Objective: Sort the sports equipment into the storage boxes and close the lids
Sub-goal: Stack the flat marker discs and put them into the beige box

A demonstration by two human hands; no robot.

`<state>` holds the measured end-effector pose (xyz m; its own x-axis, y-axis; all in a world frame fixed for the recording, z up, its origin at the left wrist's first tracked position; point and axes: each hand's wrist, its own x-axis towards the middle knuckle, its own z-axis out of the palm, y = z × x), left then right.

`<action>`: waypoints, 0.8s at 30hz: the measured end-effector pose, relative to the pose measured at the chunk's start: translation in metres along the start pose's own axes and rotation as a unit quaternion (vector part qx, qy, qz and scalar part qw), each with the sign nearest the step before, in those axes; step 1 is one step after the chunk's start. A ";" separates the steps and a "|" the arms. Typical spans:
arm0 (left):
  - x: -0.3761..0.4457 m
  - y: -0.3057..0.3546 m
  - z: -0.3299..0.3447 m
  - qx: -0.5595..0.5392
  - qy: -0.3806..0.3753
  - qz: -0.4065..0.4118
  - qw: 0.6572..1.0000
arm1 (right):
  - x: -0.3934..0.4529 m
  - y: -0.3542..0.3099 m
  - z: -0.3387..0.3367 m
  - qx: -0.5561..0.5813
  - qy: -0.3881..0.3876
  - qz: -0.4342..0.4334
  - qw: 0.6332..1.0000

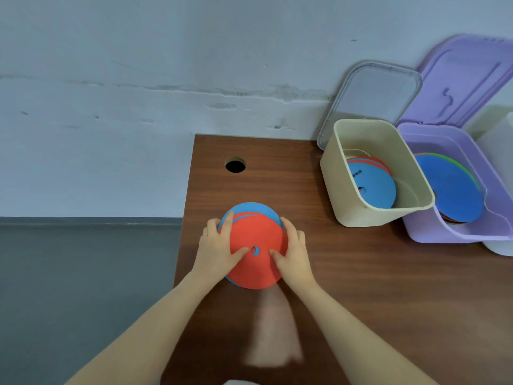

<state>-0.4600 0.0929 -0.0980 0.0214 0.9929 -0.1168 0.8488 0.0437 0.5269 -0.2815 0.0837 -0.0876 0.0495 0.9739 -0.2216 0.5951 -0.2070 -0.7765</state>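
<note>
Both bare forearms reach in from the bottom of the view and angle toward each other, wrists close together. The left hand (219, 247) lies palm down, index finger stretched forward, the other fingers curled over to its outer side, thumb pointing inward toward the other hand. The right hand (291, 251) mirrors it, palm down, fingers curved forward, thumb reaching in toward the left thumb. The two thumb tips sit near each other, not touching. Both wrists are fairly straight.
</note>
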 end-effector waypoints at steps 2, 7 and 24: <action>-0.003 0.002 -0.003 -0.012 0.001 0.011 1.000 | -0.004 0.000 -0.004 0.015 0.006 -0.007 1.000; -0.002 0.027 -0.022 -0.009 -0.010 0.016 1.000 | -0.011 -0.014 -0.030 0.007 0.037 -0.045 0.998; 0.105 0.233 -0.054 0.057 0.107 0.145 0.982 | 0.073 -0.033 -0.243 -0.030 0.198 -0.175 0.964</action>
<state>-0.2883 0.2133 0.0585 0.1696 0.9627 0.2110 0.8771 -0.2450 0.4130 -0.1023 0.1841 0.0654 0.1321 0.9451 0.2990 0.6758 0.1349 -0.7247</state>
